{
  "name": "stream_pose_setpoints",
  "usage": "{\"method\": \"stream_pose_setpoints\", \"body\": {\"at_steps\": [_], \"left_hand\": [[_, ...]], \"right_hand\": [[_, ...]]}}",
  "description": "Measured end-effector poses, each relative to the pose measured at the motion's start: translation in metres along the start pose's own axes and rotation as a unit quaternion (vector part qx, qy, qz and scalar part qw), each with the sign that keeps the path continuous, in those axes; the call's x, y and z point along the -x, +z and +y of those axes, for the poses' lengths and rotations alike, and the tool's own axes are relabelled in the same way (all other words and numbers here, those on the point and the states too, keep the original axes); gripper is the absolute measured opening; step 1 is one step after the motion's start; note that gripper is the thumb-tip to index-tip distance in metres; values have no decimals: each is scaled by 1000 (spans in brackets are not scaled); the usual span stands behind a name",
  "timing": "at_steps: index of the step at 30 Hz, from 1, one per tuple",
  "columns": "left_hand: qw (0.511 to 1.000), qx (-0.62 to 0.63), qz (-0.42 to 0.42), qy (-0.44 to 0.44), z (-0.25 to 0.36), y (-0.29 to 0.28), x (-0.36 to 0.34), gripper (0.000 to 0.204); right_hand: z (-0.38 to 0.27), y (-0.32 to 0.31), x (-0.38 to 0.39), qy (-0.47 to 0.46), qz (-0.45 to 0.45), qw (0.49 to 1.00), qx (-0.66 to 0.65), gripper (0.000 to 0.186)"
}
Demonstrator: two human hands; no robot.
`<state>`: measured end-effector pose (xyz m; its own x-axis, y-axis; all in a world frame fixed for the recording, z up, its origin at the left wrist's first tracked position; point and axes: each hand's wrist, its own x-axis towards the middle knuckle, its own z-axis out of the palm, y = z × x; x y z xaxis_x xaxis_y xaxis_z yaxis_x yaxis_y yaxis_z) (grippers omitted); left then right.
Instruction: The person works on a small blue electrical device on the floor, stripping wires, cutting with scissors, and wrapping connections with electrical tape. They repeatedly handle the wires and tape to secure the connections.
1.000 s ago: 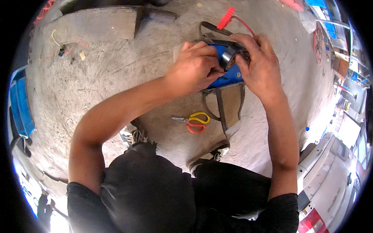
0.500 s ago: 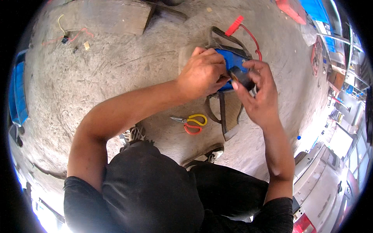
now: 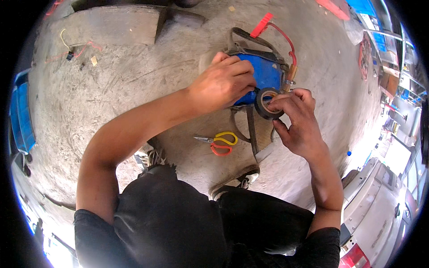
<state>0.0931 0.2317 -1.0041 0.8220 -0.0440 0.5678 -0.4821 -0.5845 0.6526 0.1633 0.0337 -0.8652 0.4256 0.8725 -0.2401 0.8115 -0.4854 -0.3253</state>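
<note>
My right hand [image 3: 298, 120] grips a roll of black tape [image 3: 259, 108], fingers through and around its ring. The roll faces up so its pale core shows, at the near right corner of a blue box [image 3: 266, 71]. My left hand [image 3: 225, 81] is closed over the box's left side, thumb and fingertips pinched near the tape roll. What they pinch is hidden. A red cable [image 3: 286, 36] with a red clip [image 3: 261, 25] runs from a brass-coloured terminal [image 3: 291, 73] at the box's right. Scissors [image 3: 220, 142] with yellow and orange handles lie on the floor closer to me.
Dark straps [image 3: 251, 127] and a flat brown piece lie at the box's near side. A grey slab [image 3: 111, 27] sits at the far left, with thin wires [image 3: 67, 42] before it. A blue container [image 3: 21, 114] stands far left; a white vehicle [image 3: 373, 214] is at right.
The tape roll has turned from edge-on to show its open ring and has come slightly nearer to me. My right hand moved with it; my left hand stays pinched by the box.
</note>
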Motion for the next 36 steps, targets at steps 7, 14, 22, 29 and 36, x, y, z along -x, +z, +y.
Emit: {"method": "stream_pose_setpoints", "body": {"at_steps": [7, 14, 22, 29, 36], "left_hand": [[999, 1, -29, -20, 3, -2, -7, 14], [997, 54, -44, -32, 0, -9, -9, 16], [995, 60, -53, -65, 5, -16, -11, 16], [997, 37, 33, -63, 5, -5, 0, 16], [993, -17, 92, -65, 13, 6, 4, 19]], "right_hand": [[8, 3, -5, -8, 7, 996, 92, 35], [19, 4, -16, 6, 37, 992, 120, 27], [18, -11, -29, -13, 34, 991, 130, 24], [24, 1, -46, 51, 23, 998, -39, 27], [23, 21, -50, 83, 32, 993, -81, 30]]}}
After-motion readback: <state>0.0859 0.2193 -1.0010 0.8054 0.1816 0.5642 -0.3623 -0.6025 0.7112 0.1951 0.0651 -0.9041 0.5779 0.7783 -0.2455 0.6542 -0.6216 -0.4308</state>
